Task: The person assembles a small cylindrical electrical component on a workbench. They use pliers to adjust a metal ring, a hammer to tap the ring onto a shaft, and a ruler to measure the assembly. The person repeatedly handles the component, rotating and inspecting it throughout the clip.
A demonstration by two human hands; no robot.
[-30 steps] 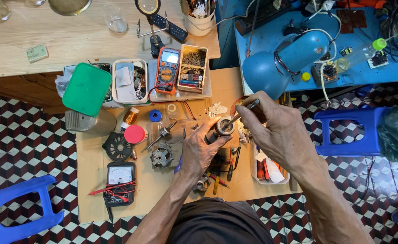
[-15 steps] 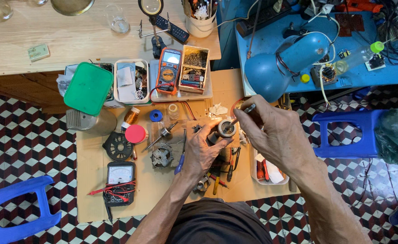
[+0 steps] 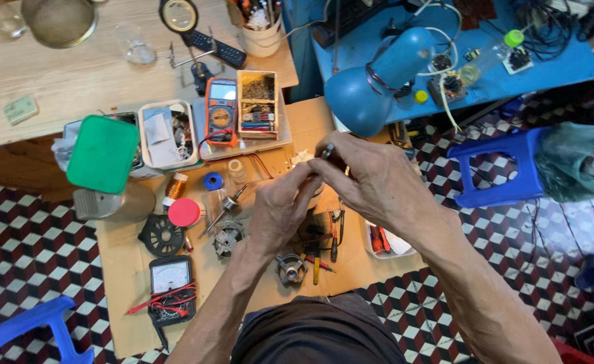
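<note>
My left hand and my right hand meet fingertip to fingertip above the brown cardboard sheet. The left fingers curl around a small round motor part, almost wholly hidden by both hands. My right hand pinches a thin dark metal tool, whose tip pokes out above the knuckles. Below the hands lie a small motor housing and several screwdrivers.
An orange multimeter, a wooden parts box and a green-lidded tub stand behind. A black analogue meter, red lid and black fan part lie left. A blue lamp and blue stool are right.
Both hands have closed together and risen slightly. The round motor part that showed between them is now covered by the fingers.
</note>
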